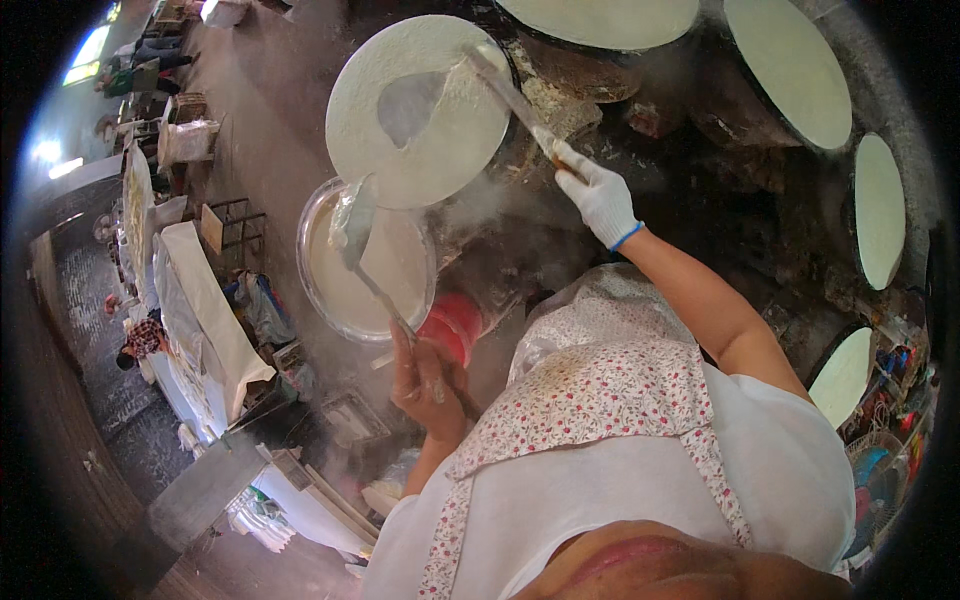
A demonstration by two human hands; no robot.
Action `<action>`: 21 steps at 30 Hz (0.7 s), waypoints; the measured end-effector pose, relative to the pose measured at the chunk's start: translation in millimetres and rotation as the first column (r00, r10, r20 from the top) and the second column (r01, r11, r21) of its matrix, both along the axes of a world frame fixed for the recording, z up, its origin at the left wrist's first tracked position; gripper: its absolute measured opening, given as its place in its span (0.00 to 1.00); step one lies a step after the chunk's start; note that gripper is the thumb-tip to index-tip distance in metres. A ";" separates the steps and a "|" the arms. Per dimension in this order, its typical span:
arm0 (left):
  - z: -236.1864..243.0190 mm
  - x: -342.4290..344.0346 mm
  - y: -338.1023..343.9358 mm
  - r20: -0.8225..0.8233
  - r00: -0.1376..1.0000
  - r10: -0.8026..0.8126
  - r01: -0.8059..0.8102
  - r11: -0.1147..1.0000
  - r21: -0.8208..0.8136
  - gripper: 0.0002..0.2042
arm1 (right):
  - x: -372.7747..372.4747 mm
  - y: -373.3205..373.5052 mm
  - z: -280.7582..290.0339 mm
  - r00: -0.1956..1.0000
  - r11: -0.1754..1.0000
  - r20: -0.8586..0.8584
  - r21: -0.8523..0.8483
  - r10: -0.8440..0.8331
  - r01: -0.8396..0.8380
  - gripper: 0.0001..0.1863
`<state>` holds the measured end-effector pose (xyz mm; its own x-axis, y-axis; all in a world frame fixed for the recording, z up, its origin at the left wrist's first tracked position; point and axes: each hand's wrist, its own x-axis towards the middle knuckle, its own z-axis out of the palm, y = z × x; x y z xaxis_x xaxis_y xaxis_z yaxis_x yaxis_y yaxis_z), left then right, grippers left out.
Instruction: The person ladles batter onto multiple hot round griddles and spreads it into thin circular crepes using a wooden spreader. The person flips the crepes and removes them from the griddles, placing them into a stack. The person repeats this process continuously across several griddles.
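Note:
My bare left hand [428,388] is closed around the handle of a metal ladle [352,222]. The ladle's pale-coated bowl hangs over a round tub [311,292] of creamy white batter. Up and to the right, my right hand [598,202], in a white glove with a blue cuff, grips a long flat spatula [508,90]. Its far end rests at the right rim of a round griddle [380,155] covered with a white layer. An uneven grey patch [408,105] breaks that layer near the middle, with whitish smears between it and the spatula.
More white-coated griddles [790,70] curve along the top and right. A red container [452,325] stands beside the tub. Steam blurs the air here. Off to the left are a long cloth-covered table [205,310] and a person in a checked shirt [150,338]. A fan [875,485] is at lower right.

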<state>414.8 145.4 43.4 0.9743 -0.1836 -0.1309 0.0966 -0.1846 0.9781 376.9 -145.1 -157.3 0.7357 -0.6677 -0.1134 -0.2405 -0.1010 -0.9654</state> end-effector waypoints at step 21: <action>-15.3 2.9 49.5 -0.109 0.994 -0.004 -0.001 0.999 -0.042 0.23 | 118.4 -40.3 50.6 0.919 0.918 -0.277 -0.204 0.280 -0.341 0.25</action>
<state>417.7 194.9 28.1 0.9543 -0.1928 -0.2284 0.2027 -0.1440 0.9686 495.3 -185.4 -106.6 0.8816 -0.4387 -0.1743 -0.3769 -0.4320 -0.8193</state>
